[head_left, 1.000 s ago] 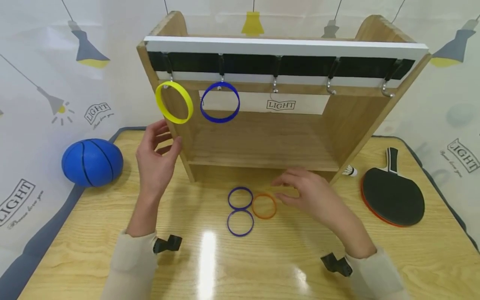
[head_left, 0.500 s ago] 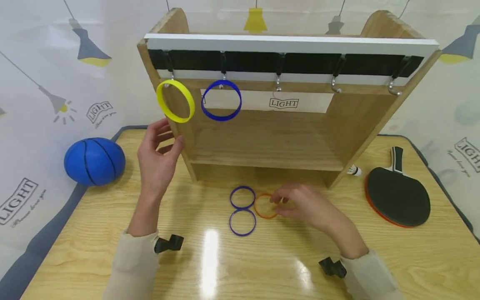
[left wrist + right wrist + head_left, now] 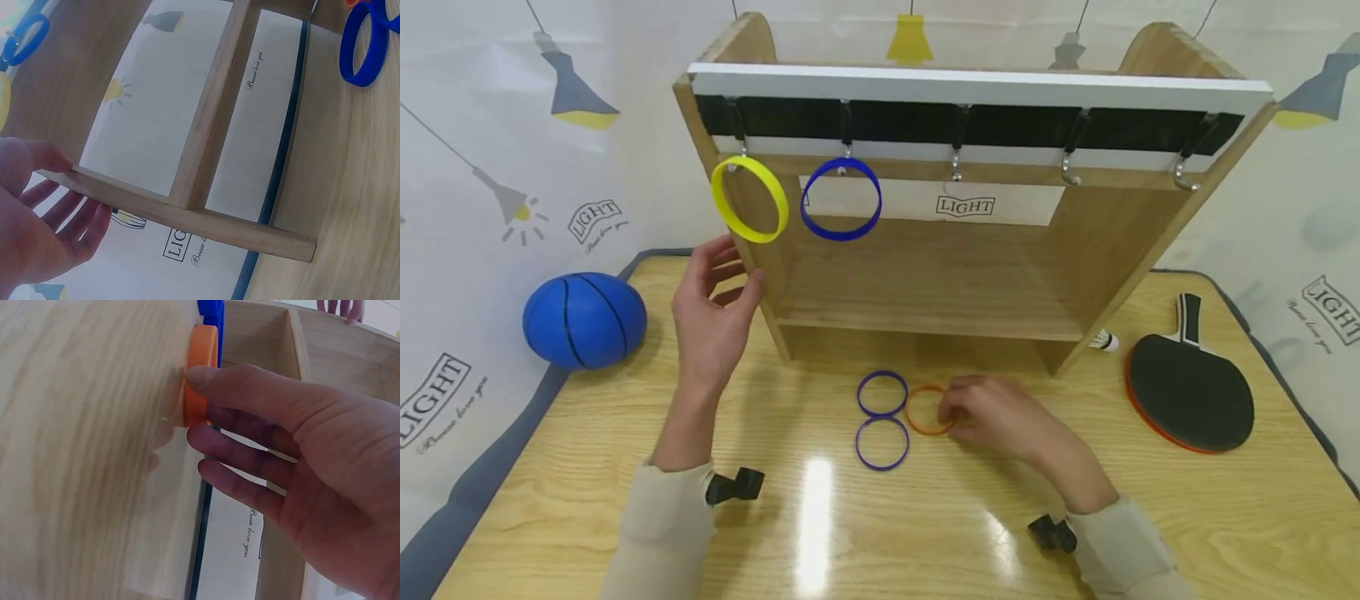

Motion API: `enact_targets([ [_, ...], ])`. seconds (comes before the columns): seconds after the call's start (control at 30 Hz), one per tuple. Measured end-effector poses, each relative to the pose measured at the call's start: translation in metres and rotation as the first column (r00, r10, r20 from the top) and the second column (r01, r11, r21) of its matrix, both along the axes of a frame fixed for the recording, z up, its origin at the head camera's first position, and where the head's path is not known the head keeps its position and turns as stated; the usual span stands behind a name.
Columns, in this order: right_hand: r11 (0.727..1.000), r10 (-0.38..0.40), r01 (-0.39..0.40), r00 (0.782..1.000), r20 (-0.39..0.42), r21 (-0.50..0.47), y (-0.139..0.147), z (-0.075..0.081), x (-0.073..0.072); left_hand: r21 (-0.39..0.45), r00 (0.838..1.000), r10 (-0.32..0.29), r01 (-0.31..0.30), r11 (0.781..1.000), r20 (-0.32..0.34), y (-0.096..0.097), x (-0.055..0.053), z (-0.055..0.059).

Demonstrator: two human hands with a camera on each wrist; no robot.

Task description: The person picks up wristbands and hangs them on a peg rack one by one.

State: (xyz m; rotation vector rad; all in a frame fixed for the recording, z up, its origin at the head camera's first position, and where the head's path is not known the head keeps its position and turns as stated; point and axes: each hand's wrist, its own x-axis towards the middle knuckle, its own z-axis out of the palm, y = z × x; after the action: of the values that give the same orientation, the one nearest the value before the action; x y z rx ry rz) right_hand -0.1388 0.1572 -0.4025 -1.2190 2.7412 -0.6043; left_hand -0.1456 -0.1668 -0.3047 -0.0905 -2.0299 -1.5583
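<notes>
My left hand (image 3: 711,325) grips the left side panel of a wooden rack (image 3: 925,275), thumb in front and fingers behind, as the left wrist view also shows. On the table, my right hand (image 3: 1000,421) pinches the right edge of an orange wristband (image 3: 203,347) between thumb and index finger; the index fingertip is hidden behind the band. Two blue wristbands lie flat just left of it, an upper one (image 3: 882,374) and a lower one (image 3: 882,468). From the rack's hooks hang a yellow wristband (image 3: 783,208) at far left and a blue wristband (image 3: 841,236) beside it.
Three more metal hooks, the nearest a middle hook (image 3: 957,167), carry no band. A blue ball (image 3: 584,321) sits left of the rack. To the right lie a black table tennis paddle (image 3: 1191,392) and a shuttlecock (image 3: 1103,341), partly behind the rack. A printed sheet (image 3: 475,208) backs the table.
My right hand has moved down and left from above the table to the orange wristband, and its fingers have closed on the band's edge. The left hand stays on the panel.
</notes>
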Motion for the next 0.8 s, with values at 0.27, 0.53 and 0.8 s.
enact_targets([
  [0.27, 1.0, 0.019, -0.019, 1.0, -0.021, -0.003, -0.0034, -0.0014, 0.0015, -0.002, 1.0, -0.005, 0.005, 1.0, -0.008, -0.0004, 0.0005, 0.0002],
  [0.53, 1.0, 0.013, -0.013, 0.999, -0.035, -0.004, -0.0027, 0.0019, 0.0034, 0.006, 1.0, -0.007, 0.007, 1.0, -0.007, 0.0, -0.0007, 0.0],
  [0.8, 0.999, -0.011, 0.01, 1.0, -0.022, -0.053, -0.0042, 0.0055, 0.005, -0.011, 1.0, -0.005, 0.005, 1.0, -0.008, -0.0005, -0.0003, -0.0006],
])
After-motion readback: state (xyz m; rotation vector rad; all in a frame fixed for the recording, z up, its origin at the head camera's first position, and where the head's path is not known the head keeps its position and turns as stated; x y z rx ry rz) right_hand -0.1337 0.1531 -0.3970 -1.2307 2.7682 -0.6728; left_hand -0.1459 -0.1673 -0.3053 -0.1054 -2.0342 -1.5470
